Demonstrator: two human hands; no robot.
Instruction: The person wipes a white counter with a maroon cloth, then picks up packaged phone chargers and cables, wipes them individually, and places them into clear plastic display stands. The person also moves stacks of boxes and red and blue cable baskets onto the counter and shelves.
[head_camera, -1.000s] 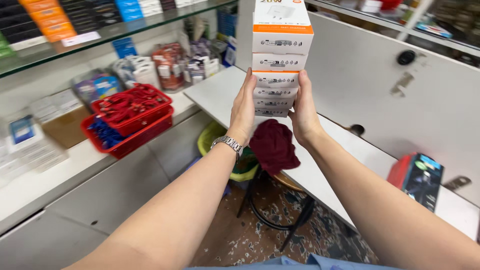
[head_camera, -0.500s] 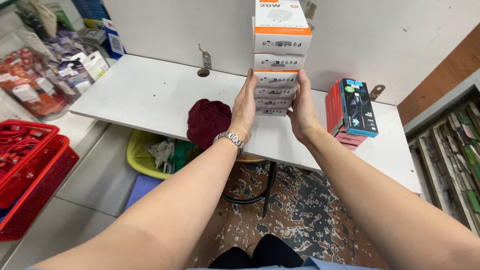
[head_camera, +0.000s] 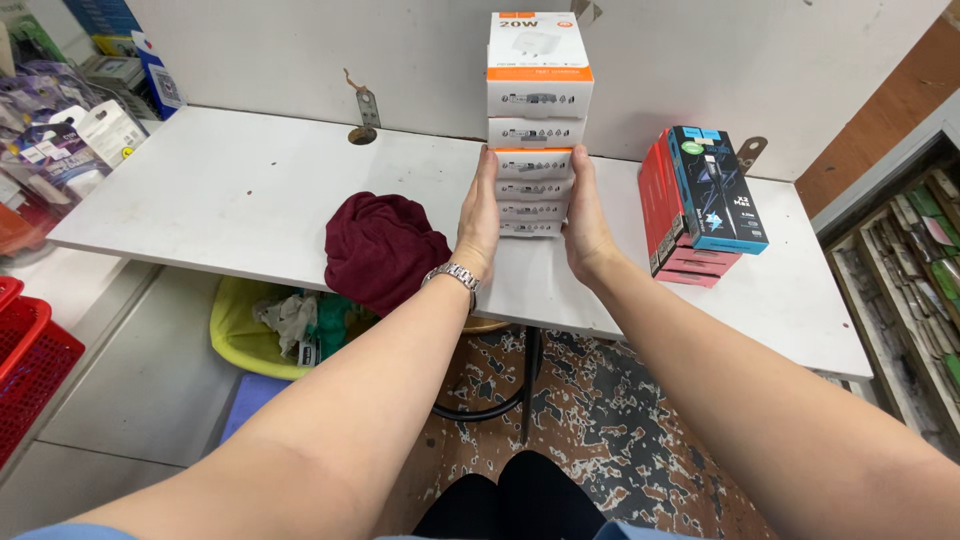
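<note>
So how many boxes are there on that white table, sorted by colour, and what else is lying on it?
White and orange boxes stacked between the left hand and right hand: 7
Red boxes standing side by side: about 4, edges hard to separate
Black and blue box leaning on the red ones: 1
Maroon cloth: 1
Total on the white table: about 13

Stacked boxes (head_camera: 538, 120) on table (head_camera: 230, 190), cloth (head_camera: 382, 245) left, upright packs (head_camera: 700, 200) right

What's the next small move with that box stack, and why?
Probably ease the stack of white and orange boxes straight down onto the white table. Left hand and right hand clamp only its lower boxes, so the tall top could tip.
</note>
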